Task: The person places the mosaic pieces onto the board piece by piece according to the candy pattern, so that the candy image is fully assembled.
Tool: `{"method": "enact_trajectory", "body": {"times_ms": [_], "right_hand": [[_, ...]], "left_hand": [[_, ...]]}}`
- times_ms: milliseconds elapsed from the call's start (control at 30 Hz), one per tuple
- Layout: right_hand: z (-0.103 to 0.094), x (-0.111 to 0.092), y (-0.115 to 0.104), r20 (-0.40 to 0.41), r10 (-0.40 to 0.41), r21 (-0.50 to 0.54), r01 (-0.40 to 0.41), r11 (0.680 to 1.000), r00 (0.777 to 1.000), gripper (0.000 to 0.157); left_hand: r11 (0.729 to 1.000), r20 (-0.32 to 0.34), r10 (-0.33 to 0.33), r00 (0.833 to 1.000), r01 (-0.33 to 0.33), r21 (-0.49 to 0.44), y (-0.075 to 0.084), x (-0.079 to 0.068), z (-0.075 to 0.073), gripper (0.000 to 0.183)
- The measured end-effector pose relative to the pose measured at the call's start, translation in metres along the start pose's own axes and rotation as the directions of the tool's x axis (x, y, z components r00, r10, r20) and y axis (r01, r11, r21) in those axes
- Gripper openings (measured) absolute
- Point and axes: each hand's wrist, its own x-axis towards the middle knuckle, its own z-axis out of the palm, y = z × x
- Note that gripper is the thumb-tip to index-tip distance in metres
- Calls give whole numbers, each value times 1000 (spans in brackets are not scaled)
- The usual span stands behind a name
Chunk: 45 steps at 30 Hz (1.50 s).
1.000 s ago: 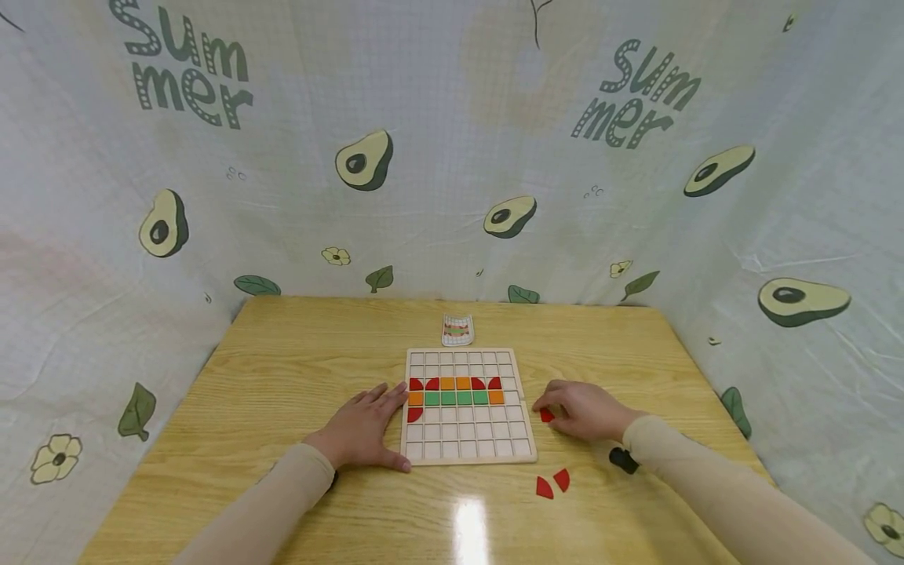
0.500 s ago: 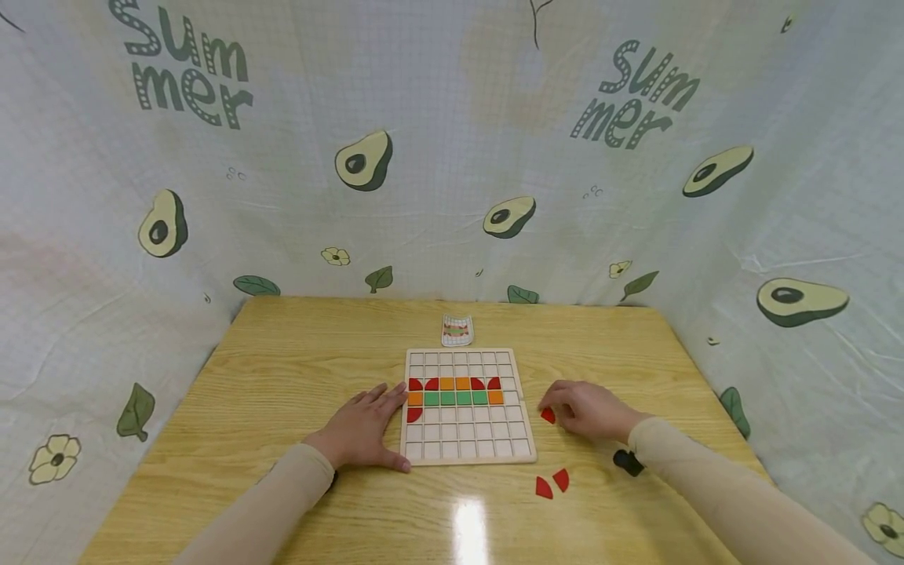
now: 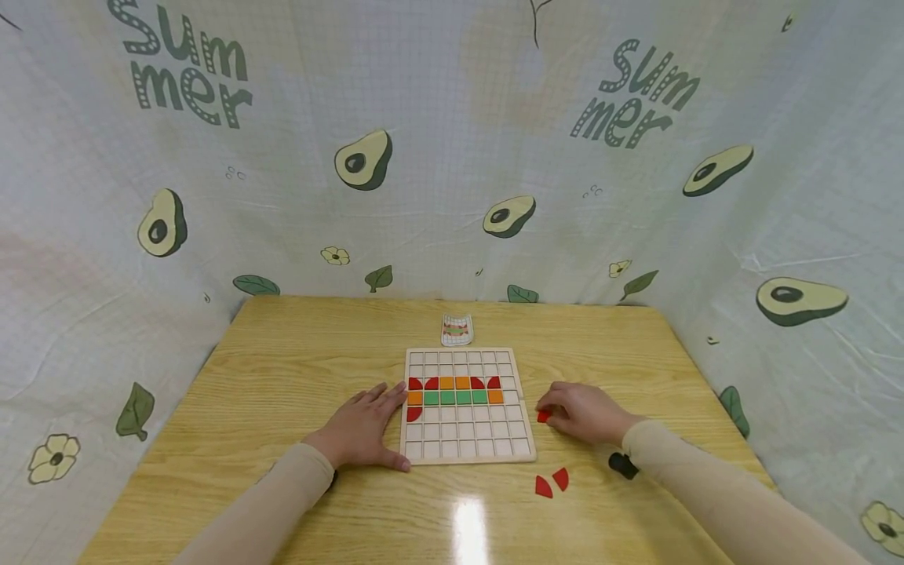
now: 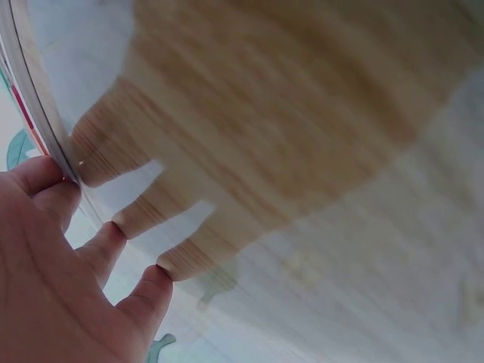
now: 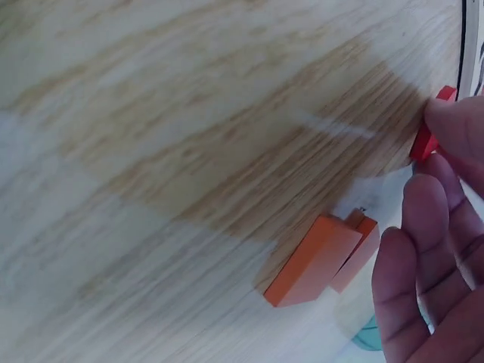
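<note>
A wooden grid board (image 3: 469,451) lies on the table with red quarter-circle, orange and green pieces set across its middle rows. My left hand (image 3: 363,428) rests spread at the board's left side, fingertips on its edge and thumb at the near left corner. Just right of the board, my right hand (image 3: 586,412) pinches a red quarter-circle piece (image 3: 543,417) between thumb and fingers. The right wrist view shows this red piece (image 5: 432,130) edge-on at the fingertips. Two orange pieces (image 5: 314,261) stand out below the fingers there; the head view does not show them.
Two loose red quarter-circle pieces (image 3: 543,486) lie on the table near the board's front right corner. Behind the board sits a small pattern card (image 3: 457,330). A printed cloth (image 3: 438,259) hangs around the table's back and sides.
My right hand shifted slightly right and then back left, still pinching the red piece, whose visible outline has changed between the fingers. My left hand and the board have stayed put.
</note>
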Motion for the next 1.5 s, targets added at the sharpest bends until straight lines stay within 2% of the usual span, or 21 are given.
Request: {"method": "enact_trajectory", "body": {"times_ms": [133,300,400,667,1167,1500], "right_hand": [[-1,-1,1,6,28,-6,-28,1000,1000,22],[-3,-1,2,11,-27,62,26,998,1000,30],[-4,-1,3,3,-48,71,48,996,999,29],[-4,0,2,43,-9,86,5,996,999,24],[-8,5,2,11,13,121,-14,993,1000,22],[-9,11,3,17,33,141,-35,989,999,24]], "left_hand": [[1000,3,-5,1000,5,-13,0,0,0,118],[1000,7,-19,1000,19,3,-1,0,2,119],[999,10,-28,1000,28,23,-1,1,3,120],[999,10,-28,1000,28,30,-2,1,4,120],[1000,4,-21,1000,21,22,-1,1,3,119],[1000,-25,4,1000,-4,27,-11,5,13,123]]}}
